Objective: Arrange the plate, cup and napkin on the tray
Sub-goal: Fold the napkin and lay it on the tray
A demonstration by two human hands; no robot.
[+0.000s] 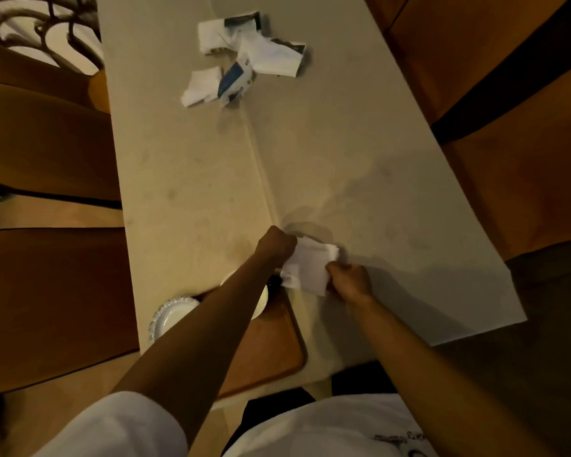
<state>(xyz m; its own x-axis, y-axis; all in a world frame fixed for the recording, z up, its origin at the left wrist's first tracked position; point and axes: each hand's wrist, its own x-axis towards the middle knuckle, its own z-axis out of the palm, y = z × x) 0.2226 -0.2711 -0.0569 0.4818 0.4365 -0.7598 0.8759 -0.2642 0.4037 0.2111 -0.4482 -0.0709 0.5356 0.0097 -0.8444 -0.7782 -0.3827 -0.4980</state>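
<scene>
Napkin: white napkin (310, 267) was held clear of the table (185, 179), pinched between both hands, just beyond the tray's far right corner.
Left hand: left hand (276, 245) was closed in a fist on the napkin's far-left edge; forearm crossed over the tray and hid much of it.
Right hand: right hand (351, 280) was closed on the napkin's near-right edge, fingers curled under the paper.
Napkin axis: long side ran from far-left to near-right, roughly from one hand to the other — it looked partly folded, though the fold lines were too blurred to count.
Tray: brown tray (277, 344) sat at the near edge of the table, near and left of the napkin; its bare right part showed open.
Plate: white plate (168, 316) with a beaded rim lay at the tray's left end — whether on the tray or beside it could not be told.
Cup: a pale round rim (261, 300) under the left forearm was probably the cup; mostly hidden.
Key relation: the napkin hung far and right of the tray's open area, so the set-down likely meant drawing it back toward the body and slightly left; the right hand seemed the freer one, since the left arm lay across the tray.
Clutter: crumpled papers (244, 57) lay at the far end, well apart.
</scene>
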